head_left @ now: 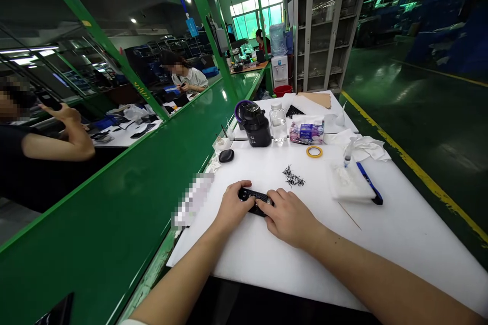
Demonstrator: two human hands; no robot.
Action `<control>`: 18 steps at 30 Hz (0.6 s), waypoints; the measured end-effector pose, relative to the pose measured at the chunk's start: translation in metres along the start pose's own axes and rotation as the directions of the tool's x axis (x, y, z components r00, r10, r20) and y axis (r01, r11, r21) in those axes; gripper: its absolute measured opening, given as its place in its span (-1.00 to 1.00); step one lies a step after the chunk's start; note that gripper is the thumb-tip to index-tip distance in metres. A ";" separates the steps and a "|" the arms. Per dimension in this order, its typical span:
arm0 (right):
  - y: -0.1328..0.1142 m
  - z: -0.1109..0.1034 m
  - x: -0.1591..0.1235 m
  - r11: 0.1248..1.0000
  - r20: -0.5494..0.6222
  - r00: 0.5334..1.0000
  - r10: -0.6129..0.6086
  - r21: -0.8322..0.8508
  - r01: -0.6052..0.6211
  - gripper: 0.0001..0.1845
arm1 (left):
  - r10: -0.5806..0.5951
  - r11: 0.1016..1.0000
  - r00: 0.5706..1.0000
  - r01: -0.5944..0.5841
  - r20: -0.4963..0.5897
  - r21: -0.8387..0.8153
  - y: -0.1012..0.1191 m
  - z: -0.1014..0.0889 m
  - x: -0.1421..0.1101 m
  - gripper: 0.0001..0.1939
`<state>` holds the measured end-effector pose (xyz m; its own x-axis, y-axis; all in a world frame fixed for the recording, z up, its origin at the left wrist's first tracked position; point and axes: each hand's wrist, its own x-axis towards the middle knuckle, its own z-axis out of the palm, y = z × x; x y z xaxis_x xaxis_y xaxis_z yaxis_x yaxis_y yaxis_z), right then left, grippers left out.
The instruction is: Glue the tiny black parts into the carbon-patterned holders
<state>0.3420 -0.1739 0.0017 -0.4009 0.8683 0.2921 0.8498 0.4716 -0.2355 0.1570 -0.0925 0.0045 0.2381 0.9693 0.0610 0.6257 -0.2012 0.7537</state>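
A small black oblong piece (260, 195) with a patterned, shiny surface lies low over the white tabletop between my hands. My left hand (233, 204) grips its left end, with the thumb pressed on top. Fingers of my right hand (287, 216) close round its right end, and that thumb also rests on the upper face. Parts of the piece are hidden under the fingers. Just beyond sits a loose pile of tiny black strips (293, 176). A thin wooden stick (349, 216) lies to the right of my right hand.
Behind stand a black jug (258, 129), a clear bottle (278, 122) and a tissue pack (306, 133). Yellow tape (314, 152), a white pad (348, 183) and a blue cutter (369, 183) lie to the right. A green partition (125, 198) borders the left; co-workers sit beyond it.
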 end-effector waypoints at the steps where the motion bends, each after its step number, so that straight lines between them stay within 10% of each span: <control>1: 0.000 0.000 0.000 1.000 0.000 1.000 0.001 0.003 -0.001 -0.51 | -0.001 1.000 1.000 0.001 0.004 -0.002 0.000 0.000 0.000 -0.58; 18: 0.004 -0.005 -0.005 0.996 -0.005 1.000 0.010 0.091 -0.009 -0.53 | -0.006 0.999 0.999 0.008 0.048 -0.037 0.007 -0.004 0.002 -0.56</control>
<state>0.3486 -0.1772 0.0036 -0.3908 0.8721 0.2944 0.8186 0.4755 -0.3220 0.1590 -0.0918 0.0121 0.2693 0.9627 0.0249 0.6000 -0.1880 0.7776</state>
